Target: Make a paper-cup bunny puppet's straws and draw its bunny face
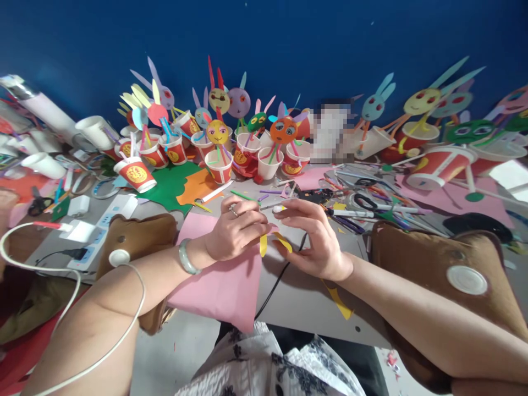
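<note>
My left hand (243, 228), with a ring and a pale bangle, has its fingers closed in a pinch over the edge of a pink paper sheet (218, 286). From its fingertips hangs a small yellow paper piece (263, 246) with two narrow ends. Opposite it, my right hand (311, 239) is curved, thumb and fingers apart. One of the yellow ends lies against its thumb. Near its index fingertip shows a small white tip that I cannot make out. Below the right wrist, a yellow paper scrap (341, 303) lies on the grey table (289, 300).
Paper cups (218, 168) with paper-faced rabbit figures (217, 132) line the back. Brown hot-water bags (412, 269) flank my arms. A power strip (103, 228) lies left, its white cable (138, 308) crossing my left forearm. Pens and scissors (365, 206) clutter the right. A person's hand (7, 203) shows far left.
</note>
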`<state>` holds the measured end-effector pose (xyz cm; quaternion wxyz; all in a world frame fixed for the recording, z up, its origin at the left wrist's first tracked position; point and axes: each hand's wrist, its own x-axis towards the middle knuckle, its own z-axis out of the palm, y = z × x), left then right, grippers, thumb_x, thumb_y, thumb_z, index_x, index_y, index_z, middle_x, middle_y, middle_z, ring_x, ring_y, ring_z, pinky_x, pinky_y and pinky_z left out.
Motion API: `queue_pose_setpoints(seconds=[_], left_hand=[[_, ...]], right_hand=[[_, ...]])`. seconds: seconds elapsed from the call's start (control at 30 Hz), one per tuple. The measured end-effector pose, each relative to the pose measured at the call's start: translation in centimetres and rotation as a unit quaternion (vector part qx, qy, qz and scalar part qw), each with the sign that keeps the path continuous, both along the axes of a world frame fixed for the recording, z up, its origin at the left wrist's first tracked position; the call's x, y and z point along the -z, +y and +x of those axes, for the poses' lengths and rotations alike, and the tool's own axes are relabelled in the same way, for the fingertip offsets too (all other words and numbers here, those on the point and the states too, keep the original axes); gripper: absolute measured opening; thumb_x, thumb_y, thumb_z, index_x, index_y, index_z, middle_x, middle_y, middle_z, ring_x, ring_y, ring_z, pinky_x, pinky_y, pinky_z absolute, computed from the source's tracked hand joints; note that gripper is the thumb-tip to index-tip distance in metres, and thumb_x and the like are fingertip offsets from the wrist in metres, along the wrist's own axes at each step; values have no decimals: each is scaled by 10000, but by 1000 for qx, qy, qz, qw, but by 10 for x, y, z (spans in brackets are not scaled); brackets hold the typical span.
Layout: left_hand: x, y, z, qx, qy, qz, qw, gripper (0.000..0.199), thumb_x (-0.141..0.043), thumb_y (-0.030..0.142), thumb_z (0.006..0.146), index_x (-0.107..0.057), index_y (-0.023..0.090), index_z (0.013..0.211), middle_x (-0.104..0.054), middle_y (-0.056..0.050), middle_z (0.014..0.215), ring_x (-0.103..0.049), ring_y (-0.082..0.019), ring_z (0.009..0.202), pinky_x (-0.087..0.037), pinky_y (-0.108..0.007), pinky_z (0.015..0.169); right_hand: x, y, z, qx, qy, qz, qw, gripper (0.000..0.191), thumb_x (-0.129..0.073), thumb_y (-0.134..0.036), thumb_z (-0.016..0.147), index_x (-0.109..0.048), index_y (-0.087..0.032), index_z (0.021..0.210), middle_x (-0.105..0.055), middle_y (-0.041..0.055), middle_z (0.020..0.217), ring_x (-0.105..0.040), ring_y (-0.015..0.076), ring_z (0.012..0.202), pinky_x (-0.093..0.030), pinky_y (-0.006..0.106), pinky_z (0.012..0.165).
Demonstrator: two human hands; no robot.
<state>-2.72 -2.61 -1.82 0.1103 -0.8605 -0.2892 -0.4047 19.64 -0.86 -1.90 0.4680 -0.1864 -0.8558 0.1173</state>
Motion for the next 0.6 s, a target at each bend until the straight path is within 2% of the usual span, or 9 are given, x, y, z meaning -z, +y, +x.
queue_pose_setpoints(seconds=[0.1,0.27,0.4,0.5,0.6], left_hand=[[-5,-2,0,-13,12,54,998,125,-564,212,981,-681,246,949,-755,23,897,-628,-170,966,-339,-370,907],[-8,-5,0,-11,35,90,995,223,-479,161,1005,-683,239,962,-759,36,915,-624,-156,974,-325,-367,908],[-7,-6,0,-12,40,106,994,249,-470,147,1002,-683,244,918,-755,40,921,-619,-150,990,-320,-360,929],[-8,-7,-1,-9,40,116,992,252,-471,131,999,-689,229,919,-757,32,927,-623,-147,982,-325,-358,916],[-8,-8,-2,-9,48,113,992,214,-494,146,999,-691,224,976,-762,30,948,-627,-138,966,-324,-348,907]], right_hand=[[3,2,2,20,-9,25,999,517,-735,-167,800,-520,-263,1261,-571,151,1289,-622,304,1154,-563,488,905],[4,4,2,45,-19,95,994,318,-726,-151,807,-577,-263,1064,-628,93,1073,-636,244,942,-547,459,829],[6,5,1,49,-24,144,988,261,-714,-133,815,-592,-250,1013,-642,84,1011,-632,223,865,-526,445,799],[7,5,-1,43,-18,148,988,315,-716,-143,820,-589,-256,1085,-661,74,991,-647,213,852,-523,417,778],[5,4,-2,32,11,136,990,479,-717,-145,814,-525,-262,1237,-688,53,938,-663,205,805,-516,408,766]])
